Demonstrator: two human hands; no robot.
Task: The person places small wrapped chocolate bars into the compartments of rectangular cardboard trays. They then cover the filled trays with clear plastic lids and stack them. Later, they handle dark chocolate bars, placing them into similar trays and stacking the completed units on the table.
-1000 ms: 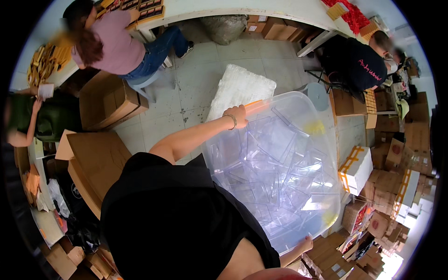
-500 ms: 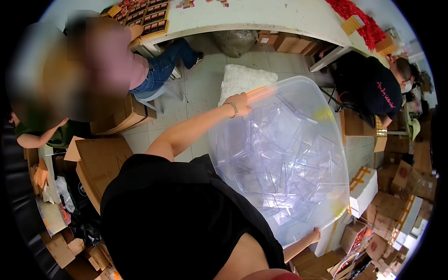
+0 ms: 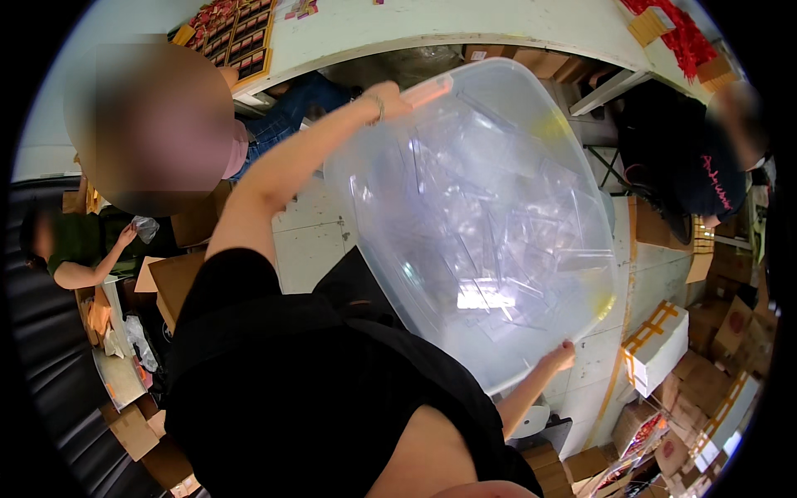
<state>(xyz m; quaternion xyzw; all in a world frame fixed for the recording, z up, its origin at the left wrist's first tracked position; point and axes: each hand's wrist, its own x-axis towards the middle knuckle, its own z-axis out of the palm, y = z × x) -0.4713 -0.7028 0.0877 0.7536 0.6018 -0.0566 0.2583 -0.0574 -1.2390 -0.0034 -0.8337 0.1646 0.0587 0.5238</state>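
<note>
A large translucent plastic bin [image 3: 461, 357] is held tilted in front of my body, between my two arms. Loose thin clear plastic cases or covers [image 3: 498, 224] lie jumbled inside it, shining with glare. At the far left corner, my left hand [image 3: 388, 101] is closed on the rim beside an orange handle [image 3: 433, 93]. My right hand [image 3: 561, 357] grips the edge at the near right; its fingers are partly hidden there.
A long white table [image 3: 465, 25] spans the far side, with boxes beneath. One person in pink [image 3: 158, 124] sits at left, another in black [image 3: 672, 158] at right. A white box with orange tape [image 3: 656, 344] and cardboard cartons [image 3: 710, 373] stand to the right.
The bin, with both hands on it, has risen and shifted farther from my body. It now covers the white bundle seen on the floor before. Some cases inside look shifted.
</note>
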